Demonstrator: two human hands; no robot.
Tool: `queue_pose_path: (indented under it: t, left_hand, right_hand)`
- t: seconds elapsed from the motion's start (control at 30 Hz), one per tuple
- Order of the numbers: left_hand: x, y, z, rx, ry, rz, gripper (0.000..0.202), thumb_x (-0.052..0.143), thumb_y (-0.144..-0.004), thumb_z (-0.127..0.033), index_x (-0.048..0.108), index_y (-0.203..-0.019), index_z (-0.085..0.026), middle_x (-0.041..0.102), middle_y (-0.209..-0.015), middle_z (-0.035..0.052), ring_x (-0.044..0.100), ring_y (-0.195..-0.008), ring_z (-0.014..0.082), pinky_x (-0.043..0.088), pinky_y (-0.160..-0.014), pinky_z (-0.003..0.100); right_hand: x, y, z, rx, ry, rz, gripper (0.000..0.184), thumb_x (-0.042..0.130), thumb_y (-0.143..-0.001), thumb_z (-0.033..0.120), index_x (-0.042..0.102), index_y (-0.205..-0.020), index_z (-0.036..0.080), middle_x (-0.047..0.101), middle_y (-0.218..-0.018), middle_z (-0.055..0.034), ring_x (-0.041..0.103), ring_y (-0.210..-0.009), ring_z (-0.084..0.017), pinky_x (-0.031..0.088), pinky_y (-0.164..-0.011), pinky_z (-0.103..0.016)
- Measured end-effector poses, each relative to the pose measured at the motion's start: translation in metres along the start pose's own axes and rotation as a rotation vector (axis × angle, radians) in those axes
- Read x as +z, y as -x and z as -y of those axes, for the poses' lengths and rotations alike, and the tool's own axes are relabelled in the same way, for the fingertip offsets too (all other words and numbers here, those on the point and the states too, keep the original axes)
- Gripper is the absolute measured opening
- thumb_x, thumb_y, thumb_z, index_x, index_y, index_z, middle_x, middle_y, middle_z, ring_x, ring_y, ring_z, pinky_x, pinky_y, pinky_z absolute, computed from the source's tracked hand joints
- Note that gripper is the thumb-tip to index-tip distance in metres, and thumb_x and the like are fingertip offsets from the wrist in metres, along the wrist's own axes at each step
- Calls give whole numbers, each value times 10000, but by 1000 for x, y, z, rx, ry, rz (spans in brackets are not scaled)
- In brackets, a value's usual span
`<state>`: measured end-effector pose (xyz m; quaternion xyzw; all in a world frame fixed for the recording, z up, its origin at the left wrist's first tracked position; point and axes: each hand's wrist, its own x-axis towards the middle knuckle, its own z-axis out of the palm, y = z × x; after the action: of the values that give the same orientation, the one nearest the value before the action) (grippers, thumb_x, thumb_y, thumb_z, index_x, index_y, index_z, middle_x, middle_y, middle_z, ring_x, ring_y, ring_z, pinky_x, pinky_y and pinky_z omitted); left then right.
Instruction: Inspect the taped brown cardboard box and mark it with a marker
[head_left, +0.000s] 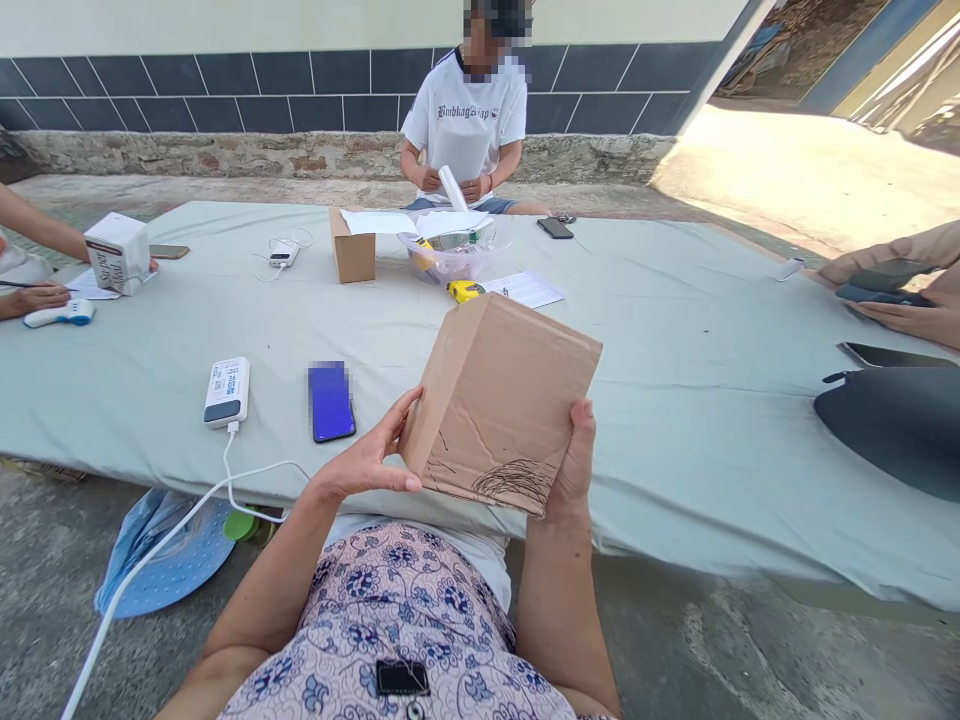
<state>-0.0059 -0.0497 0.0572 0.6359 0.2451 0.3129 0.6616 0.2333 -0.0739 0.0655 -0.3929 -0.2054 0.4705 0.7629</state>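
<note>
I hold a brown cardboard box (501, 400) up in front of me, tilted, with black scribbles on its near lower face. My left hand (373, 453) grips its lower left edge, thumb under the corner. My right hand (574, 462) clasps the lower right edge. The box hovers above the near edge of a low table covered in a pale green cloth (675, 330).
A blue-screened phone (331, 401) and a white power bank (226, 391) with a cable lie left of the box. Farther off are a second cardboard box (351, 248), a clear bowl (453, 251) and a yellow tape measure (465, 290). A person in a white shirt (465, 120) sits opposite; other people's hands are at both sides.
</note>
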Motion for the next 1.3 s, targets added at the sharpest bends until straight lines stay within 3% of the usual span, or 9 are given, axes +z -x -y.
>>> queue_pose_path:
  t: [0.27, 0.43, 0.57, 0.77, 0.87, 1.07, 1.2, 1.3]
  left_hand:
    - [-1, 3, 0, -7, -34, -64, 1063, 765, -790, -638, 240, -1661, -328, 160, -1768, 39, 142, -1619, 376, 280, -1267, 464]
    - [5, -2, 0, -10, -38, -172, 851, 720, -863, -583, 381, -1593, -304, 361, -1691, 83, 375, -1515, 363, 379, -1188, 450]
    - [8, -7, 2, 55, 90, -293, 794, 724, -836, -609, 500, -1511, -257, 518, -1580, 104, 455, -1457, 351, 389, -1164, 429]
    - [6, -11, 4, -60, 286, -559, 705, 691, -774, -687, 654, -1312, -233, 719, -1269, 98, 646, -1152, 310, 531, -851, 371]
    - [6, -12, 3, -95, 340, -634, 639, 687, -748, -697, 702, -1188, -234, 746, -1125, 65, 658, -982, 241, 533, -759, 329]
    - [7, -11, 3, -77, 334, -621, 590, 676, -774, -663, 701, -1174, -230, 746, -1105, 56, 651, -959, 222, 535, -758, 316]
    - [2, -8, 2, -67, 246, -535, 641, 668, -797, -654, 673, -1260, -211, 737, -1182, 83, 654, -1030, 259, 524, -750, 313]
    - [-3, -4, 0, -68, 193, -451, 702, 697, -784, -649, 660, -1319, -195, 736, -1230, 94, 656, -1061, 292, 510, -765, 316]
  right_hand:
    - [2, -1, -5, 36, 44, 101, 655, 547, -895, 743, 718, -1271, 234, 775, -1240, -81, 659, -1300, -299, 577, -1098, -523]
    - [3, -4, -8, -35, 103, 176, 748, 566, -877, 763, 597, -1430, 260, 678, -1433, -79, 619, -1362, -301, 555, -1114, -519]
    - [2, -6, -8, -84, 174, 306, 895, 619, -810, 811, 490, -1527, 291, 582, -1549, -98, 537, -1450, -332, 500, -1164, -537]
    - [-12, -14, -17, -15, 356, 520, 1282, 751, -652, 838, 132, -1668, 357, 263, -1746, -80, 293, -1604, -319, 332, -1276, -532]
    - [-19, -17, -21, 46, 410, 536, 1331, 826, -604, 785, 132, -1663, 377, 234, -1753, -84, 288, -1607, -301, 299, -1283, -540]
    - [-17, -14, -17, 84, 326, 448, 1239, 916, -524, 682, 359, -1591, 384, 421, -1673, -103, 538, -1455, -282, 438, -1191, -530]
    - [-13, -11, -13, 100, 289, 457, 1250, 896, -549, 707, 318, -1611, 385, 372, -1700, -94, 565, -1422, -289, 508, -1129, -490]
    - [-12, -12, -11, 64, 262, 410, 1255, 863, -571, 749, 302, -1622, 355, 442, -1659, -107, 570, -1407, -310, 559, -1058, -460]
